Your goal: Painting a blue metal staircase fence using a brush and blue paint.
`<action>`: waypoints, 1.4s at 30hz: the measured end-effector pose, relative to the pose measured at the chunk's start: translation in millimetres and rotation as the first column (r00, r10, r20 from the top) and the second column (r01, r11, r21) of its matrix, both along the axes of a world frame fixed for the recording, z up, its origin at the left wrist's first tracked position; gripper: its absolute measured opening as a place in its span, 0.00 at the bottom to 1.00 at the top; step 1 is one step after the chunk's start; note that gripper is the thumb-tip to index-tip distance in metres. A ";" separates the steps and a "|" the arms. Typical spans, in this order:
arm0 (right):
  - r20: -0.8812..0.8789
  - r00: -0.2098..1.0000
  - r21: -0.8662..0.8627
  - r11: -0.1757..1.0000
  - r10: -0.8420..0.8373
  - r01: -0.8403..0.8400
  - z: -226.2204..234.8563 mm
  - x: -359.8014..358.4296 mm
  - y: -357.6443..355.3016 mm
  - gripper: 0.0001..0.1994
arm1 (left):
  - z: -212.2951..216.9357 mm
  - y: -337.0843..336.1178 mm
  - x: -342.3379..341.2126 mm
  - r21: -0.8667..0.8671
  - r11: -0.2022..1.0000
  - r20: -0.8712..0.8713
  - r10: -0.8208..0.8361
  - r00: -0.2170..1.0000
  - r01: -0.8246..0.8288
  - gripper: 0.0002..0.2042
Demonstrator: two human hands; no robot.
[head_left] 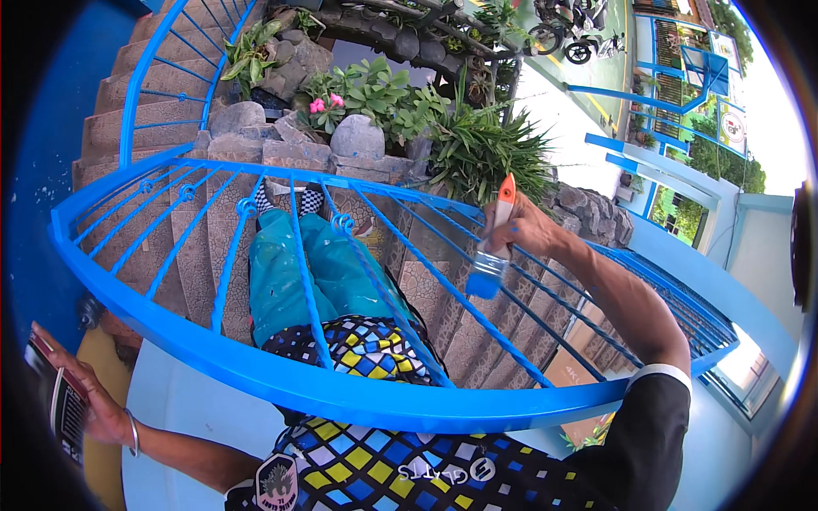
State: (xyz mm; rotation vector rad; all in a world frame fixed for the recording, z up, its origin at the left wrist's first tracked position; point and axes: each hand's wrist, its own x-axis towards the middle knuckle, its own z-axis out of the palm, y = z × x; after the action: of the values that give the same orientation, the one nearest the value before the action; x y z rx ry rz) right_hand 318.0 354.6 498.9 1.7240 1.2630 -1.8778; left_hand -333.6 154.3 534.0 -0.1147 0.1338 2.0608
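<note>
My right hand [530, 226] grips a wide paintbrush [489, 271] by its orange and white handle, with the blue-coated bristles pointing down. The bristles hang at the twisted bars of a blue metal railing [426, 410], whose wide curved top rail crosses in front of my body. I cannot tell whether they touch a bar. At the far left my left hand [100, 407], with a bracelet at the wrist, is closed round a dark labelled container [68, 407]. The rim of the picture cuts part of it off, and its contents are hidden.
Stone-patterned steps [200, 247] run below, where my feet stand behind the bars. Beyond the railing are rocks [358, 136], leafy plants [486, 153] and pink flowers [326, 103]. A dark blue wall [43, 170] rises at left; a motorcycle [567, 34] is parked far off.
</note>
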 end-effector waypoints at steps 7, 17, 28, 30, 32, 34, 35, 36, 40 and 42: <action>-0.041 0.979 0.191 0.963 0.201 -0.189 -45.9 -26.2 -22.9 0.13 | -1.8 -0.3 3.1 -0.020 1.000 -0.028 0.010 1.000 -0.011 0.39; -0.063 0.991 0.020 0.993 -0.117 0.118 -30.6 -9.0 3.2 0.09 | -4.4 5.3 5.5 0.005 0.998 0.111 0.059 0.992 -0.060 0.40; -0.022 0.993 -0.026 0.993 0.119 -0.119 -60.7 -21.0 -5.0 0.10 | -2.7 1.5 2.9 -0.003 0.998 0.060 0.057 0.997 -0.057 0.41; 0.029 0.974 -0.069 0.972 0.226 -0.224 -54.4 -22.5 11.1 0.10 | -4.2 0.7 1.3 0.000 0.997 0.098 0.075 0.992 -0.075 0.41; 0.022 0.935 -0.060 0.934 0.354 -0.352 -67.5 -16.4 17.8 0.11 | -5.6 0.0 0.9 -0.005 0.995 0.119 0.096 0.988 -0.096 0.41; -0.013 0.964 0.057 0.963 0.266 -0.265 -82.8 -36.6 11.4 0.10 | -2.9 -1.0 3.9 -0.016 0.996 0.090 0.087 0.992 -0.086 0.41; -0.053 0.983 0.170 0.971 0.177 -0.166 -90.2 -48.9 7.5 0.11 | -0.9 -2.1 5.0 -0.025 0.997 0.068 0.076 0.995 -0.075 0.40; -0.053 0.982 0.169 0.971 0.183 -0.172 -98.7 -57.8 3.4 0.11 | -0.2 -5.2 3.9 -0.026 0.996 0.068 0.082 0.994 -0.081 0.40; -0.117 0.900 0.222 0.894 0.421 -0.389 -113.3 -55.0 -14.8 0.11 | -2.3 -9.1 1.3 -0.037 0.997 0.052 0.075 0.996 -0.073 0.39; -0.318 0.829 0.147 0.888 0.459 -0.435 -110.8 -37.2 -17.1 0.12 | -2.0 -12.3 0.2 -0.037 0.997 0.039 0.070 0.997 -0.069 0.39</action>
State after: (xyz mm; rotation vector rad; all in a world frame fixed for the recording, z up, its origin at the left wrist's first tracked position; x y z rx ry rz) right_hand 280.8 337.5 388.1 1.0106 1.7030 -1.9019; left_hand -333.4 141.9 532.0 -0.1853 0.1441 2.1248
